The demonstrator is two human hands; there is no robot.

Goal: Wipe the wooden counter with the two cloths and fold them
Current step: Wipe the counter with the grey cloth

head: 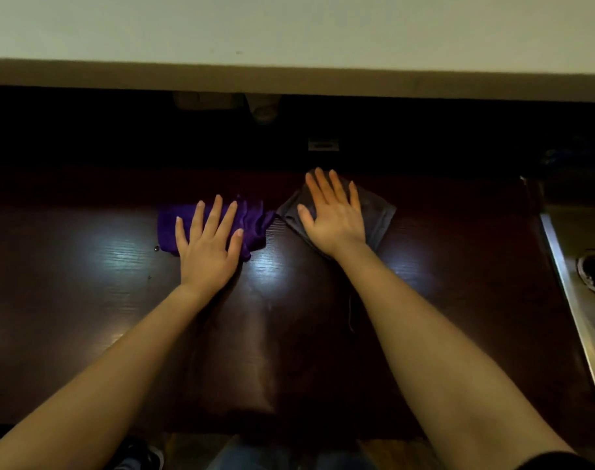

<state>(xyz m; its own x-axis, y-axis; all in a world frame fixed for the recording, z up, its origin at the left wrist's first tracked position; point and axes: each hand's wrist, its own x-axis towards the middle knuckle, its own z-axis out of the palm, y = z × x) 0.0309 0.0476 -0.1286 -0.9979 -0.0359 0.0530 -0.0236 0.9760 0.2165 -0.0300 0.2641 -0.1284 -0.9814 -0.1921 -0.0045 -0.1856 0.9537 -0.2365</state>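
1. Left hand (pixel 207 245) flat, fingers spread, palm pressing the purple cloth (pixel 252 222), clamping nothing.
2. Right hand (pixel 333 218) flat, fingers apart, on the grey cloth (pixel 379 215).
3. The 2 cloths lie side by side mid-table (pixel 85 266), corners nearly touching; purple bunches toward 3 o'clock of the left hand.
4. Grey sits diamond-wise, long axis 11 to 5 o'clock.
5. Steel sink (pixel 577 300) at 3 o'clock; right hand nearer it.
6. Judgement: wiping underway, folding not begun.

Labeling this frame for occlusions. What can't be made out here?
Head view only:
- Purple cloth: middle hidden under the flat left hand.
- Grey cloth: mostly under the flat right hand.
- Back of the wooden counter: lost in shadow.
- Steel sink: cut off by the right edge.
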